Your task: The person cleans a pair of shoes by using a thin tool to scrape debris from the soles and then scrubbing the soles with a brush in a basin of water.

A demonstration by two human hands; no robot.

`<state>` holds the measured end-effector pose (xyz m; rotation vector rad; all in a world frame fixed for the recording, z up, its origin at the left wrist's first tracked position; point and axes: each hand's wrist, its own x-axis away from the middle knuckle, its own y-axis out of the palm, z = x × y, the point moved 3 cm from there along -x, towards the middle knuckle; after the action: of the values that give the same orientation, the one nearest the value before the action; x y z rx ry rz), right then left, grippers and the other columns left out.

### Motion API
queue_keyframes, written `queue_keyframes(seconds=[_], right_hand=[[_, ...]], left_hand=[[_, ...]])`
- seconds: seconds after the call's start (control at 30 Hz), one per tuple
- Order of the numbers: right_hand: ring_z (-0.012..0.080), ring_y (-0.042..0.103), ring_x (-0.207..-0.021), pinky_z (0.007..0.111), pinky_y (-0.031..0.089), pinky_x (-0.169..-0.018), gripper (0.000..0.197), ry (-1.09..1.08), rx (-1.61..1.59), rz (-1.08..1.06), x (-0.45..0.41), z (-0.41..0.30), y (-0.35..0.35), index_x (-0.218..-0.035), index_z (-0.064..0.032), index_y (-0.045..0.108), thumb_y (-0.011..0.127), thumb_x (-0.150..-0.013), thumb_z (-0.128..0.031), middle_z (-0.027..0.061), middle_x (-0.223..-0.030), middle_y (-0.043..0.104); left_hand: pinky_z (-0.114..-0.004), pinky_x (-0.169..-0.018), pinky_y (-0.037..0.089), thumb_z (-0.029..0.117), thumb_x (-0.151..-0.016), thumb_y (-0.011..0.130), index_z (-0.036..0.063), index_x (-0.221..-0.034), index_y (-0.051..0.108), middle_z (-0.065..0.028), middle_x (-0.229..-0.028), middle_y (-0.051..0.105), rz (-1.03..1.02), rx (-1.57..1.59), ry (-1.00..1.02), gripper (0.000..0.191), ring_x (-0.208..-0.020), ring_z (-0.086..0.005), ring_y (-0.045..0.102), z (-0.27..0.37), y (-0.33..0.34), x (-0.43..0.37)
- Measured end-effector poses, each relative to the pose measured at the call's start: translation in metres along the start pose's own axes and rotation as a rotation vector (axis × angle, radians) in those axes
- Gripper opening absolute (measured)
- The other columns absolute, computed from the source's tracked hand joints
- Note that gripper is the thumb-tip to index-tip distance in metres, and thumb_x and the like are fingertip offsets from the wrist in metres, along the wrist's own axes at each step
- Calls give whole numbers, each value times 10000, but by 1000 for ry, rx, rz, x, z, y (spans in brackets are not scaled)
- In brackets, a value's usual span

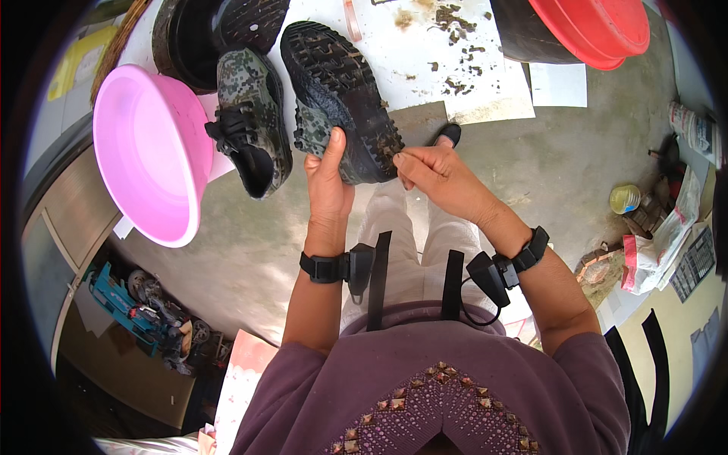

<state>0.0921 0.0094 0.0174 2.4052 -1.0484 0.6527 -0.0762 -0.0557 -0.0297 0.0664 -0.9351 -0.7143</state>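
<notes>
My left hand (331,176) grips a camouflage shoe (347,108) by its side, with the black, muddy sole turned up towards me. At the heel end of that sole, the fingers of my right hand (426,170) are pinched together against the dirt-caked tread; whether they hold a tool or a clod is hidden. The matching camouflage shoe (250,114), with black laces, rests to the left, its opening facing me. Clumps of dark mud (455,23) lie scattered on the white tabletop (392,68) beyond my hands.
A pink plastic basin (153,153) stands at the left, beside a black tub (185,51). At the upper right a red basin (603,28) sits over a dark container (523,34). A clear plastic strip (351,21) lies on the table. Bags and oddments line the right wall.
</notes>
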Motion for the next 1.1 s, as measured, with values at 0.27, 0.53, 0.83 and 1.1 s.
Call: queue_keyframes(seconds=[0.27, 0.53, 0.83, 1.1], right_hand=[[94, 481, -635, 288, 356, -818, 367, 36, 132, -13, -6, 4, 2, -740, -78, 565, 485, -1023, -298, -32, -641, 528], [353, 533, -610, 392, 446, -610, 313, -137, 530, 166, -3, -2, 1, -796, -9, 624, 532, -970, -252, 188, -659, 599], [142, 474, -577, 321, 426, -596, 354, -9, 174, 169, -7, 14, -18, -773, 5, 592, 535, -985, -273, 58, -623, 522], [64, 456, -663, 234, 390, -691, 382, -30, 98, 117, 10, 18, -21, -736, -27, 574, 509, -1015, -281, -17, -655, 530]], left_hand=[[-303, -760, 540, 130, -877, 751, 130, -863, 646, -17, -969, 690, 23, -33, -1, 106, -840, -109, 640, 4, 7, 3], [-298, -769, 537, 131, -888, 738, 97, -912, 665, -30, -994, 695, 2, -75, 67, 84, -856, -114, 640, 0, 5, 2], [-304, -812, 540, 143, -900, 724, 65, -992, 667, -29, -1030, 688, -41, -79, 54, 133, -900, -121, 650, -3, 6, 2], [-375, -907, 549, 242, -953, 658, 32, -1124, 665, -74, -1156, 675, -81, -23, 49, 271, -1010, -192, 664, -4, -3, -3]])
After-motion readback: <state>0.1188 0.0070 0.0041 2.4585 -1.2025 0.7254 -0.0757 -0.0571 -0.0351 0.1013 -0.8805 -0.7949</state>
